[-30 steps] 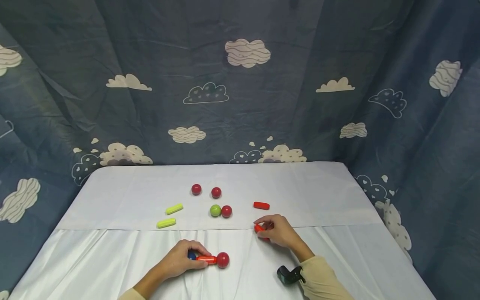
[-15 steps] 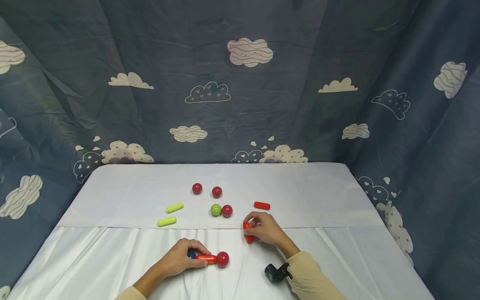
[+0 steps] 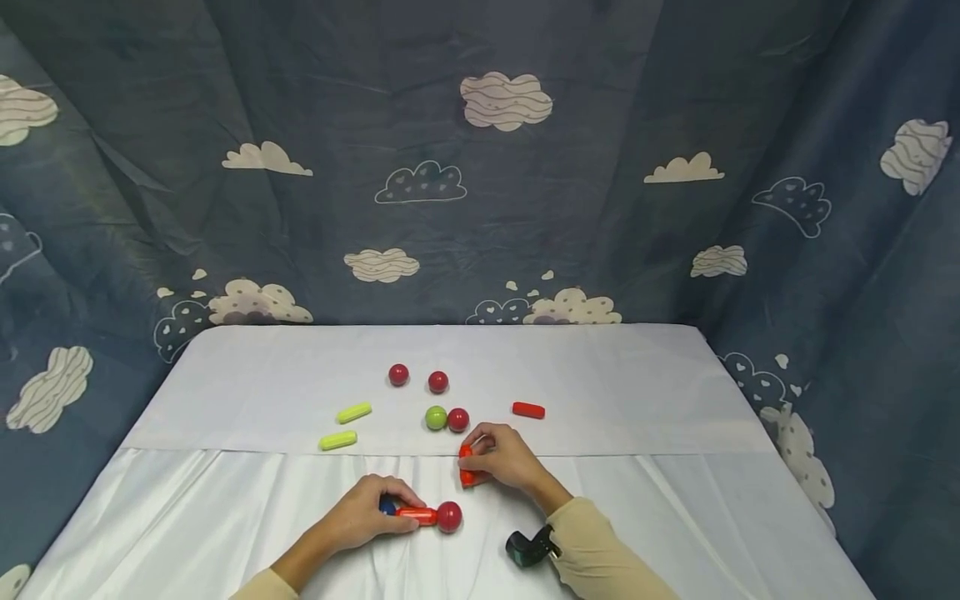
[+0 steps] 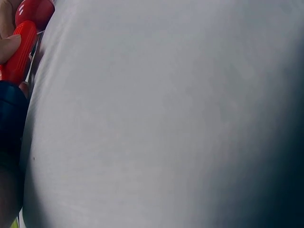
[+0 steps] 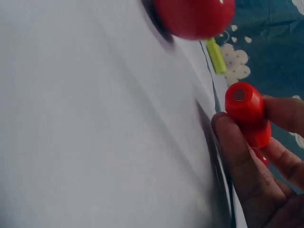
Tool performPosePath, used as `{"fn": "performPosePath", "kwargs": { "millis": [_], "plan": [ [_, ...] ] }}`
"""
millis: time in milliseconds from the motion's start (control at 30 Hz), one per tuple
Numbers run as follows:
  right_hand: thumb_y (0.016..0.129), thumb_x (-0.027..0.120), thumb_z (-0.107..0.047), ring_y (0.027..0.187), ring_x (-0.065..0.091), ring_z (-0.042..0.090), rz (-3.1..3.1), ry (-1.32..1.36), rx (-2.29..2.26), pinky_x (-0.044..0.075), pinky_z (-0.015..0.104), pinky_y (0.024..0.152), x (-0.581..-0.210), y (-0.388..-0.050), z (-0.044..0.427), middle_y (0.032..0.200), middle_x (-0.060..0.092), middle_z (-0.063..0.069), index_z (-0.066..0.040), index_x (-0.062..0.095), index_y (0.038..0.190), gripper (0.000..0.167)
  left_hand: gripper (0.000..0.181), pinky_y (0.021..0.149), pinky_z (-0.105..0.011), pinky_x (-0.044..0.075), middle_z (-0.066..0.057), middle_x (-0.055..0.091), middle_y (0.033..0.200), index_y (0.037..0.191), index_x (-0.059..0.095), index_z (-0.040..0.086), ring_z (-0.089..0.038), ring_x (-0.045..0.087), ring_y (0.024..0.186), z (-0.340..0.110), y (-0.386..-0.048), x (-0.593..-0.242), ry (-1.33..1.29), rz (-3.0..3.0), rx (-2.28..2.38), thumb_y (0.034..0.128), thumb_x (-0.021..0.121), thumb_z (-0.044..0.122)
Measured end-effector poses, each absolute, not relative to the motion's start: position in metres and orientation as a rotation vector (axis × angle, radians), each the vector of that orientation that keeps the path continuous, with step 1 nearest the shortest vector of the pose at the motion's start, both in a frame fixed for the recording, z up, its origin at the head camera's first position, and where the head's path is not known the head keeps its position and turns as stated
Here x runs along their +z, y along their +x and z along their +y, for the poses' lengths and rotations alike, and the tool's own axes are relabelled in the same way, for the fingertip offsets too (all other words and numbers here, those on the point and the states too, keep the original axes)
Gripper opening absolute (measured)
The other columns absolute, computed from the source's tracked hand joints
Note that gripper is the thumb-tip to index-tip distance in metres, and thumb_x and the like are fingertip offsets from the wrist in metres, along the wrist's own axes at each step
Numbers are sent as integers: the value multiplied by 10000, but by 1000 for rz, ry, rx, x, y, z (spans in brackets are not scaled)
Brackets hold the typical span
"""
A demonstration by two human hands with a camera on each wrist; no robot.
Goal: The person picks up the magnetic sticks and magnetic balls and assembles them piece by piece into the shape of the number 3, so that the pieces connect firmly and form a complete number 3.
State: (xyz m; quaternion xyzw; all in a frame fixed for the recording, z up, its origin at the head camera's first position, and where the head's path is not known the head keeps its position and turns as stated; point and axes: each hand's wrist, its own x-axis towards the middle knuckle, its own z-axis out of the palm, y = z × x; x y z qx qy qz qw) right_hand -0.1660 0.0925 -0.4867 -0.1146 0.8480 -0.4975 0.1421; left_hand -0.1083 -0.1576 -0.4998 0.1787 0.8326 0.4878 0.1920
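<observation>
My left hand (image 3: pixel 367 514) pinches a red rod (image 3: pixel 417 516) between thumb and fingers. A blue ball (image 3: pixel 387 505) at the rod's left end is partly covered by the hand, and a large red ball (image 3: pixel 449 517) touches its right end. In the left wrist view the same red rod (image 4: pixel 18 52) joins the red ball (image 4: pixel 34 13) and a dark blue ball (image 4: pixel 11 107). My right hand (image 3: pixel 504 459) pinches a second red rod (image 3: pixel 467 467), above and right of that red ball. The right wrist view shows this rod's (image 5: pixel 247 114) end face between thumb and fingertips.
Farther back on the white cloth (image 3: pixel 637 400) are a green ball (image 3: pixel 436 417) touching a red ball (image 3: pixel 458 419), two more red balls (image 3: pixel 399 374), two yellow-green rods (image 3: pixel 338 440) and a red rod (image 3: pixel 528 410). A patterned curtain (image 3: pixel 570 233) hangs behind.
My right hand has moved left with its red rod, which has turned from slanting to nearly upright in the head view. My left hand has stayed in place, still holding its rod.
</observation>
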Motion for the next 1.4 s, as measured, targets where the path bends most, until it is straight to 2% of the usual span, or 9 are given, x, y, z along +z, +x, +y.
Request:
{"fn": "performPosePath", "kwargs": {
  "millis": [267, 500, 733, 967, 1400],
  "plan": [
    [779, 784, -86, 638, 554, 102, 2337, -361, -1523, 451, 253, 584, -488, -160, 79, 687, 595, -5, -24, 633, 922, 217, 183, 784, -258, 425, 64, 687, 966, 979, 741, 168, -98, 542, 872, -159, -107, -500, 488, 2308, 1409, 806, 782, 209],
    [788, 772, -89, 624, 544, 107, 2326, -347, -1513, 438, 234, 567, -492, -157, 77, 678, 587, -14, -48, 629, 910, 192, 194, 788, -251, 431, 71, 679, 956, 968, 744, 195, -152, 544, 893, -158, -105, -501, 472, 2312, 1396, 797, 789, 275],
    [794, 773, -92, 586, 558, 107, 2283, -325, -1541, 455, 223, 548, -491, -153, 75, 684, 598, -3, -40, 628, 917, 197, 194, 791, -249, 426, 68, 686, 955, 968, 745, 179, -117, 547, 881, -157, -107, -500, 486, 2318, 1394, 799, 788, 265],
    [798, 751, -28, 592, 619, 141, 2155, -321, -1644, 547, 299, 568, -491, -151, 73, 705, 608, 28, 7, 616, 938, 197, 182, 798, -260, 426, 54, 686, 973, 973, 744, 161, -100, 544, 884, -157, -108, -499, 503, 2295, 1426, 803, 785, 211],
    [802, 741, -6, 582, 623, 145, 2093, -308, -1679, 555, 326, 568, -491, -149, 73, 725, 598, 39, 26, 599, 966, 220, 191, 796, -266, 428, 55, 680, 982, 980, 742, 163, -107, 536, 887, -157, -108, -501, 476, 2294, 1421, 802, 788, 212]
  ]
}}
